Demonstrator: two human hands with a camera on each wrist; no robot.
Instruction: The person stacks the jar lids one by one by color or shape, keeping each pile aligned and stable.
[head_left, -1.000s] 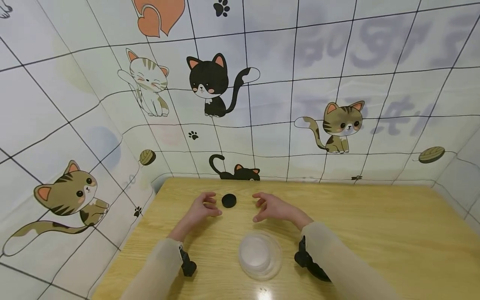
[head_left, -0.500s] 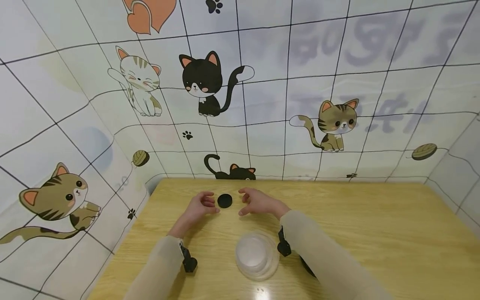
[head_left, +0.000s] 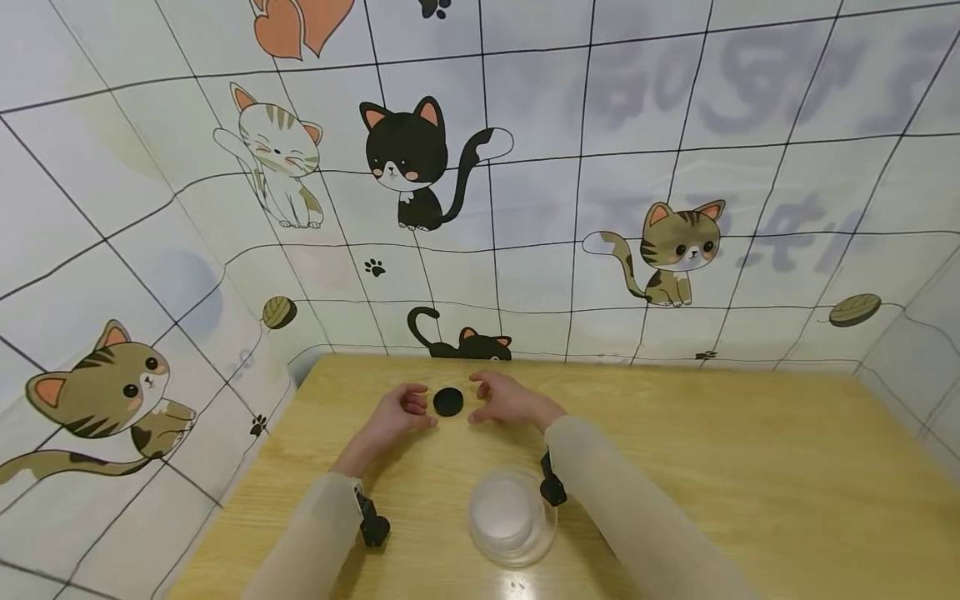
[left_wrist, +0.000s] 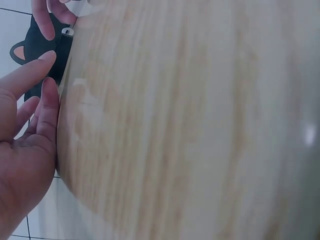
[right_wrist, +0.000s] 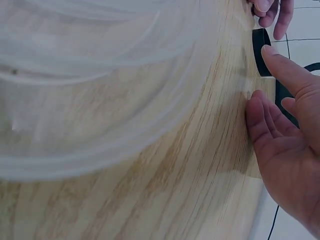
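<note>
A small round black disc lies flat on the wooden table near its back edge; whether it is a cap or something else I cannot tell. My left hand rests just left of it, fingers loosely bent and apart from the disc. To its right is my right hand, thumb and fingers spread with a gap facing the disc. In the right wrist view the disc shows its dark side wall beyond the thumb of my right hand. Both hands hold nothing.
A clear plastic round container with a wider clear rim stands between my forearms, close to the right wrist's black camera. Another black camera sits on the left wrist. A cat-patterned wall covering rises behind the table.
My right hand has moved left, closer to the disc. The left hand and disc stay nearly where they were. A dark round object by the right forearm is now hidden by the sleeve.
</note>
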